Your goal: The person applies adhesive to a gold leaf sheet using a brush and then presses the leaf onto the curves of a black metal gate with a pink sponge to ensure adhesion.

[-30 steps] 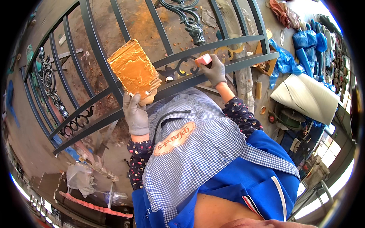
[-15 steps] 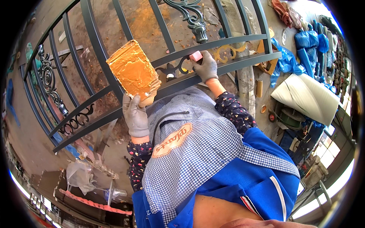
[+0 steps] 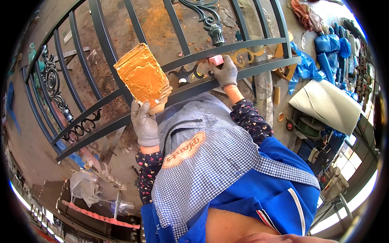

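Note:
My left hand, in a grey glove, grips the near edge of a flat board smeared with thick gold paint. Between the gloved fingers of my right hand is a small pink sponge. That hand is at the scrollwork between two rails of a dark metal railing. Gold covers the scroll to the right of the hand. The scroll to its left looks mostly black. The sponge's underside is hidden, so its contact with the metal cannot be made out.
More black scrollwork and an ornate baluster fill the railing's left part. On the right lie blue plastic sheeting, a cardboard box and a large pale roll. A clear plastic bag hangs at lower left.
My right hand and the sponge have shifted slightly to the right along the scrollwork. My left hand and the paint board have stayed nearly still.

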The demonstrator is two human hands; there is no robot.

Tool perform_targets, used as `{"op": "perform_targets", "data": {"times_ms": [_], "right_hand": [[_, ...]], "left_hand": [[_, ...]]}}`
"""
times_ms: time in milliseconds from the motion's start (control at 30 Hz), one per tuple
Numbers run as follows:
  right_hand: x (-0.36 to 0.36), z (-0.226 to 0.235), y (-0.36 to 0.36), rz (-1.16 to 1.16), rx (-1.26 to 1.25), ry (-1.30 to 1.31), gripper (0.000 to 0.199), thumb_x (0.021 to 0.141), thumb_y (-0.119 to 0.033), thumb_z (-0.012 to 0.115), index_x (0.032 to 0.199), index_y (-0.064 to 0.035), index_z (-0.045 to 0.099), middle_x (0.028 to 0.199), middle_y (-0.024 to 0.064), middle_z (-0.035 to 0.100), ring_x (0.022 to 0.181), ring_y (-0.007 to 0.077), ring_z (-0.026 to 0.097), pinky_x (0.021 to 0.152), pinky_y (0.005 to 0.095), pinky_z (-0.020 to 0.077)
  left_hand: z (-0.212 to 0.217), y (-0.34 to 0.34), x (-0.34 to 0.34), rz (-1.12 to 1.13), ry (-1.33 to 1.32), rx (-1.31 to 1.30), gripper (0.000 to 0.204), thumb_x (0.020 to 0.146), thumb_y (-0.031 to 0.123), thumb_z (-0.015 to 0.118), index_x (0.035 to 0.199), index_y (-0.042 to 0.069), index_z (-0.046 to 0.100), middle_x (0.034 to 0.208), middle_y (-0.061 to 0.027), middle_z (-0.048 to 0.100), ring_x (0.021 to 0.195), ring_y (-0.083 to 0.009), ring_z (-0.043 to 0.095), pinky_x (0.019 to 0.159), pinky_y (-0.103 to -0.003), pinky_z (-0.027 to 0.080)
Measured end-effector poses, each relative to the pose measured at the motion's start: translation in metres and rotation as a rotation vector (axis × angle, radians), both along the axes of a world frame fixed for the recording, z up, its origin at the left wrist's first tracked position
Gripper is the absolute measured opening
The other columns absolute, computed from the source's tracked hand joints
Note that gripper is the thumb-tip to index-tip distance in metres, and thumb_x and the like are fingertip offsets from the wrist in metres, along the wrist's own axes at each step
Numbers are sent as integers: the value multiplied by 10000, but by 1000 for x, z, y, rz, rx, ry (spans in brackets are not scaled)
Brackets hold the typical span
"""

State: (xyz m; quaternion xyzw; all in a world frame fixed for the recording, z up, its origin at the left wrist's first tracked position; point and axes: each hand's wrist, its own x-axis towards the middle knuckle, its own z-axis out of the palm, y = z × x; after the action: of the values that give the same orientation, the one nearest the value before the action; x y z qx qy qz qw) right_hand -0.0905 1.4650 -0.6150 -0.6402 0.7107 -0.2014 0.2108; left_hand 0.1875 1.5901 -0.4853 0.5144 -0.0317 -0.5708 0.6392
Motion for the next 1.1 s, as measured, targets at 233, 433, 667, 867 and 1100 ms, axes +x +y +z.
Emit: {"op": "perform_targets", "data": {"times_ms": [233,433,667,867,1100], "right_hand": [[21,5,4,-4,60,-95,363,744,-256,773,1019,-93,600,925,130,656,868,345,666,759,445,524],[14,4,4,37,65,-21,380,750,-276,779,1032,-92,602,975,135,651,897,347,662,769,441,525],[16,20,-1,171,142,-58,365,760,-262,776,1043,-92,619,954,125,667,872,326,671,765,404,531],[15,39,-15,625,112,-64,272,781,-134,703,1038,-92,624,995,105,657,884,329,664,772,415,533],[-11,44,-47,1153,267,199,329,774,-56,664,1087,-146,623,1095,58,624,1062,283,622,881,422,503]], "left_hand": [[-3,1,1,-26,-5,-4,358,912,43,581,1267,6,556,1249,-97,622,1129,-208,626,972,-336,514],[-3,1,1,-24,-20,2,364,911,47,589,1272,9,559,1241,-94,626,1125,-205,625,980,-337,508],[-2,2,0,-17,-18,2,380,910,57,593,1286,9,553,1242,-91,625,1131,-202,622,987,-338,504],[-4,6,-3,20,-23,20,389,913,60,592,1297,14,547,1254,-86,616,1131,-192,617,981,-334,505],[-5,8,-8,72,-12,0,380,917,58,587,1292,11,549,1250,-85,617,1129,-188,616,976,-323,506]]}}
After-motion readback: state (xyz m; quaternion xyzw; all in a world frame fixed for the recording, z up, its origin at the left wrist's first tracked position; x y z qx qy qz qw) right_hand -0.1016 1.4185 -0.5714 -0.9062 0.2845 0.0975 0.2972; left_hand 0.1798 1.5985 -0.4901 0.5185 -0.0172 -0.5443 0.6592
